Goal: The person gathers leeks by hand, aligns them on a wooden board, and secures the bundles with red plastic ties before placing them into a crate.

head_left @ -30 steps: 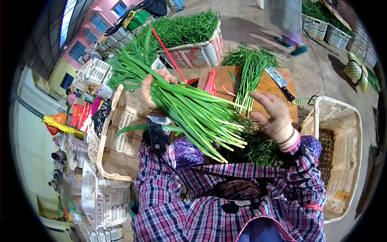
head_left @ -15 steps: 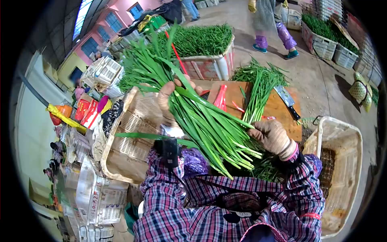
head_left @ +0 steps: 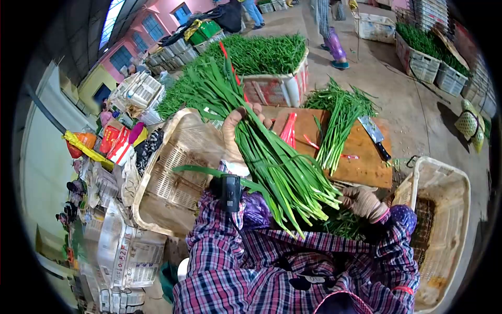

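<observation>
Green chive bunch lay slanted, leaf tips up-left, cut ends down-right, gripped mid-length by the left hand; the right hand curled just beside the ends, its hold unclear, below the wooden worktop.

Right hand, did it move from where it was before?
Yes. The right hand dropped lower, from over the wooden cutting board to below its near edge.
</observation>
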### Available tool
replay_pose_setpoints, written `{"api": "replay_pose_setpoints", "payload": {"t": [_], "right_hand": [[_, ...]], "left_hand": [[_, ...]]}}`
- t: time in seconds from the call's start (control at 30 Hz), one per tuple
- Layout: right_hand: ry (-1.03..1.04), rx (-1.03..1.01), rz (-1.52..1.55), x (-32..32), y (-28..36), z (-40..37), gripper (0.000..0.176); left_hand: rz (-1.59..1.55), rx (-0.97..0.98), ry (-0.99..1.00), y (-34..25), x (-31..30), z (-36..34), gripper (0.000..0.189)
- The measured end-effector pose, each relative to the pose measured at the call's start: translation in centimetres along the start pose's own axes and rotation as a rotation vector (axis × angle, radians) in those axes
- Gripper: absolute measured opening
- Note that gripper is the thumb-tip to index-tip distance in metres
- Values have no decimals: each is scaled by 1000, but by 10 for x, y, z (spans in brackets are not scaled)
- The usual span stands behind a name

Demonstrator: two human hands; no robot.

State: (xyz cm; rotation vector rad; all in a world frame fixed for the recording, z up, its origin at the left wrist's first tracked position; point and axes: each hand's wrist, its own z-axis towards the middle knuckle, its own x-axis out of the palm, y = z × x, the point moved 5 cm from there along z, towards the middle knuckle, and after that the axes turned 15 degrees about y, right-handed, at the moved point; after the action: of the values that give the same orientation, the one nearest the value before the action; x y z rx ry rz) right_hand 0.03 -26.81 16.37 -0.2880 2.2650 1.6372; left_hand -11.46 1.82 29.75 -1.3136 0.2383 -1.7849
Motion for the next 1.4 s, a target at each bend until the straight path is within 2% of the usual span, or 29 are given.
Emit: {"api": "replay_pose_setpoints", "payload": {"t": [0.03,0.07,0.13,0.2,0.23,0.27,0.33,0.37,0.4,0.47,0.53,0.63,0.67,0.73,0.9,1.0,1.07,1.13,1.27,1.4], "right_hand": [[-103,-129,-85,-5,1,-3,27],[-15,-31,-58,-12,-3,-3,39],[-320,-149,-490,-35,23,-23,44],[-469,-359,-250,-47,26,-34,42],[-509,-367,-152,-47,32,-38,37],[-507,-357,-147,-43,42,-42,37],[-402,-315,186,-30,56,-44,30],[-356,-385,93,-22,67,-43,23],[-281,-391,89,-14,78,-44,19],[-178,-466,104,4,78,-39,16],[-144,-477,71,16,83,-39,15],[-202,-410,84,26,81,-35,14],[-229,-318,64,29,74,-31,14],[-323,-240,-71,30,73,-25,16],[-302,-151,-104,38,70,3,24],[-247,-187,150,43,63,14,22],[-259,-169,170,43,61,17,20],[-210,-167,281,45,60,20,16],[-131,-165,481,49,62,28,11],[-81,-176,507,51,68,32,10]], "left_hand": [[-4,-54,-56,3,2,-2,23],[-7,-106,-112,7,3,-4,25],[-47,-92,59,10,39,1,23],[139,-68,12,5,36,9,20],[109,-44,-81,7,36,8,19],[145,-56,-120,6,37,8,17],[162,-105,-145,7,41,8,17],[221,-29,-207,6,39,9,18],[302,33,-179,4,38,12,19],[255,-39,-93,7,35,17,18],[255,-25,-112,7,36,17,20],[317,10,-168,5,40,9,23],[362,12,-142,3,35,9,24],[390,19,-186,2,39,7,26],[300,27,-192,8,44,8,23],[301,85,-146,11,43,8,21],[236,44,-159,12,40,7,19],[273,74,-261,11,34,4,19],[266,104,-169,14,32,3,20],[196,52,-183,19,24,-1,20]]}}
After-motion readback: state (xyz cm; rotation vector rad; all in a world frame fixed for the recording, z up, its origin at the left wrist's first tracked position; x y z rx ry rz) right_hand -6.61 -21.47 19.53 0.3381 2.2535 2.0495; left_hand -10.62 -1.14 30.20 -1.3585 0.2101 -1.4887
